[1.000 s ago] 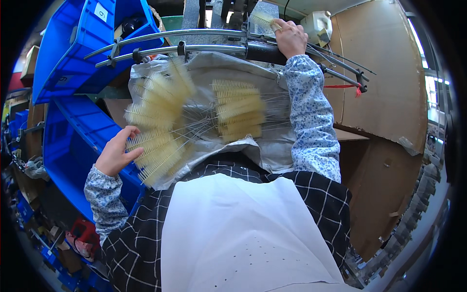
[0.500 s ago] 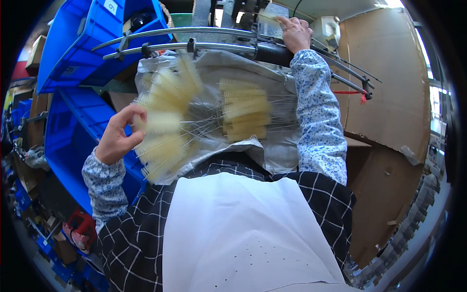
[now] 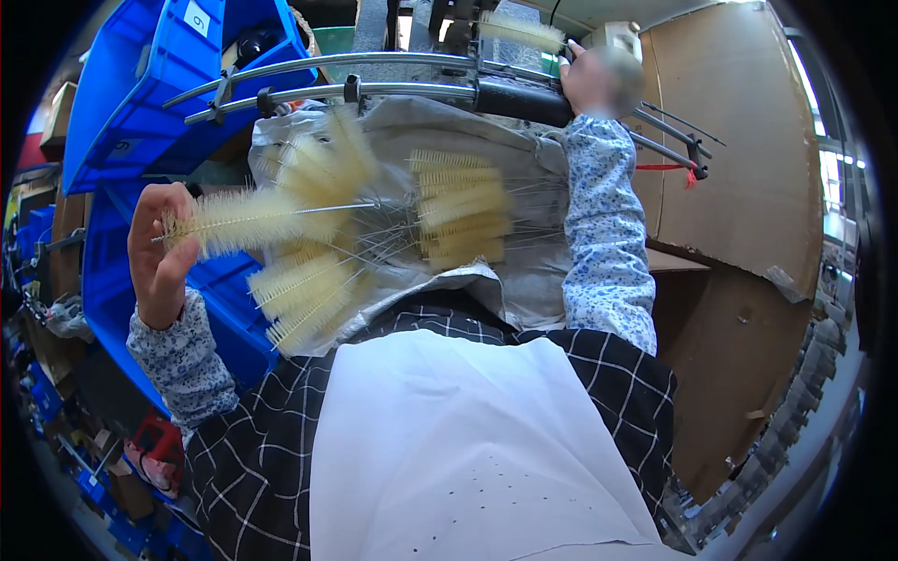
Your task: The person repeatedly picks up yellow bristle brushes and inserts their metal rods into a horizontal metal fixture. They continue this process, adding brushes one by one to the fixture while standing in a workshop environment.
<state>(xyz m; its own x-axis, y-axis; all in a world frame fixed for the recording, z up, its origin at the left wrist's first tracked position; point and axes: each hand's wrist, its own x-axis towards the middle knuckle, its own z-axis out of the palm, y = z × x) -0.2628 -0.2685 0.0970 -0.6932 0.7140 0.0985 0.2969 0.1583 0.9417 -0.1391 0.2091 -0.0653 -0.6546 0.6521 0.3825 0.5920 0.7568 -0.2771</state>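
Note:
A bottle brush (image 3: pixel 234 221) with pale yellow bristles is pinched at its bristled tip by my left hand (image 3: pixel 161 248); its bare wire stem points right, over a fanned pile of similar brushes (image 3: pixel 309 280). A second stack of brushes (image 3: pixel 458 210) lies to the right of that pile, stems toward my right sleeve. Up at the machine, my right hand (image 3: pixel 599 82) has its fingers closed at the right end of another brush (image 3: pixel 522 32), which lies crosswise there. Part of that hand is blurred, and its grip on the stem is mostly hidden.
A grey-white cloth (image 3: pixel 393 140) lies under the brushes. Metal rails (image 3: pixel 412 91) and a black cylinder (image 3: pixel 522 101) cross beyond it. Blue bins (image 3: pixel 122 122) stand at the left. Large cardboard sheets (image 3: pixel 739 159) stand at the right, with a red strip (image 3: pixel 690 178) tied near the rail end.
My left hand has moved left, drawing a brush out from the pile. My right hand has shifted slightly right and down, and the brush at the machine now shows more clearly.

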